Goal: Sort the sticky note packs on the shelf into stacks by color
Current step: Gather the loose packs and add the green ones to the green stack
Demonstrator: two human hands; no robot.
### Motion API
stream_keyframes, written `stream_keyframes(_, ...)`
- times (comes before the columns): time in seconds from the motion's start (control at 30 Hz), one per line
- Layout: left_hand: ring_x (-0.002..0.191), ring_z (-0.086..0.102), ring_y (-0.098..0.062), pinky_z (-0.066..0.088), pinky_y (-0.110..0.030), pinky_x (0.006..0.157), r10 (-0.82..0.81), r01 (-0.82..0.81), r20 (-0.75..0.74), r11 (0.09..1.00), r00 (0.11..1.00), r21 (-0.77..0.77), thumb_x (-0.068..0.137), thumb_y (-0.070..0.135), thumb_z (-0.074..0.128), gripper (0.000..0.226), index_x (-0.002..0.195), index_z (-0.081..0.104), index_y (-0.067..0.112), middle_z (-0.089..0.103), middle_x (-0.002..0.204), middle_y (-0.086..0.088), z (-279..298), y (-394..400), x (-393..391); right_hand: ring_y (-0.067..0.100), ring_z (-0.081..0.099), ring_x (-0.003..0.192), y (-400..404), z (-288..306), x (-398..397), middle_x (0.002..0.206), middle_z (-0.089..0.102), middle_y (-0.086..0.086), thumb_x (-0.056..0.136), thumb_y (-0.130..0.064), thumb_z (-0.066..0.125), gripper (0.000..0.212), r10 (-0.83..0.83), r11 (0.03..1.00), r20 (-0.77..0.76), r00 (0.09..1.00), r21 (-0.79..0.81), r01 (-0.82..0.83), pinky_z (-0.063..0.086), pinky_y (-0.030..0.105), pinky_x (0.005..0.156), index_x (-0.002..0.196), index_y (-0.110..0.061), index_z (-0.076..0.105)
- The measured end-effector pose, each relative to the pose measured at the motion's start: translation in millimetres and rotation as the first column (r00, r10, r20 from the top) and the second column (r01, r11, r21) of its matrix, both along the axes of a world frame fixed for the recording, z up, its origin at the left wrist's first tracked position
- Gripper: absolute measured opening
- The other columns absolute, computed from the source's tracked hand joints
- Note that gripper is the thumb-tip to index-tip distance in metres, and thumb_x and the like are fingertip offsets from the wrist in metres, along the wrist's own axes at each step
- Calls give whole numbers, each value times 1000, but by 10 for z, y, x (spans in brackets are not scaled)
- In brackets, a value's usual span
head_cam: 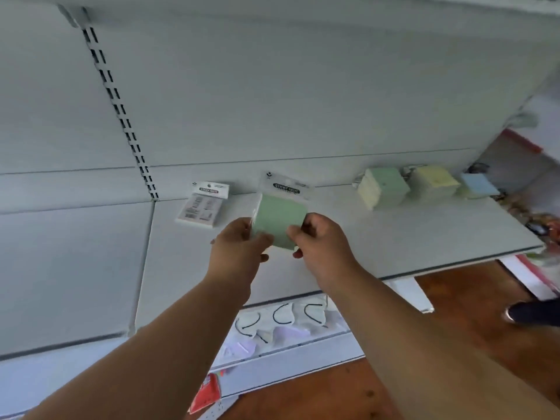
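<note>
1. Head view: both bare hands hold one pale green square sticky note pack in clear wrap with a white header card [278,221] above the white metal shelf board [394,234]. The left hand [239,247] pinches its lower left edge, and the right hand [318,241] grips its lower right corner, thumb on the front face.
2. The pack is lifted and tilted, header card uppermost, roughly over the middle of the shelf.
3. To the left, a white-backed sticky note pack lying printed side up [203,204] rests flat on the shelf near the back panel, apart from the hands.
4. To the right, near the back, stand three piles: a green-topped stack of packs [385,186], a pale yellow stack [435,180] just beside it, then a light blue stack [478,184] at the far right.
5. The open shelf surface between the hands and those piles holds nothing in the way.
6. Under the shelf edge, a lower tier shows pale items with black curved cords [281,319], partly hidden by the forearms; what they are is unclear.
7. A red packet [206,392] lies low down beside brown wooden flooring [333,389].
</note>
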State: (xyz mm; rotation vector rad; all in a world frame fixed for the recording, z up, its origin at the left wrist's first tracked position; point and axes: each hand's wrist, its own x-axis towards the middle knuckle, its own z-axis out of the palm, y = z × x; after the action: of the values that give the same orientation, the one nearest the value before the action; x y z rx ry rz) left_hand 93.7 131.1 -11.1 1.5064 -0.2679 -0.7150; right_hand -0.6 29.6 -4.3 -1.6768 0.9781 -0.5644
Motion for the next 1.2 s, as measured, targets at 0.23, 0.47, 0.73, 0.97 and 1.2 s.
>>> stream_keyframes(0.23,63,64,-16,56,-32,64,-266,262,114,964,957,53,86,11,65,11,79,73,15,67,67,-3,129,-1015,-1042,17,65,78,-940,114,-1306,87,70,-1,85,-21,68,18,-263,957,10,965,-125,262,58,44,76,103,-20,66)
stream_keyframes(0.47,59,66,-9,57,-28,64,-234,209,234,970,944,125,83,25,72,20,101,63,23,69,74,4,186,-2015,-2037,18,66,80,-1970,198,-2242,87,66,-8,82,-27,69,17,-309,931,-76,948,-228,285,57,44,79,95,-26,60)
stream_keyframes(0.73,71,69,-14,60,-37,74,-45,-42,364,973,930,229,84,31,67,25,107,72,24,71,81,10,241,-2503,-1548,21,68,81,-2555,226,-1653,91,71,-4,82,-15,64,23,-71,967,-67,995,-251,52,57,43,78,104,-21,69)
stream_keyframes(0.97,81,71,-22,59,-42,79,-8,-88,300,948,954,305,72,30,77,19,89,69,26,72,82,3,126,-2970,-914,20,60,77,-2928,154,-1091,82,68,0,82,-22,64,13,-112,910,-241,964,-415,2,43,28,66,88,-13,70)
stream_keyframes(1.2,84,69,-23,59,-41,80,-37,-87,297,915,954,395,74,33,77,16,84,66,28,72,85,3,-48,-3008,-834,23,48,74,-3031,22,-960,72,54,1,78,-17,63,15,-69,885,-328,942,-456,-94,27,29,55,67,-13,54)
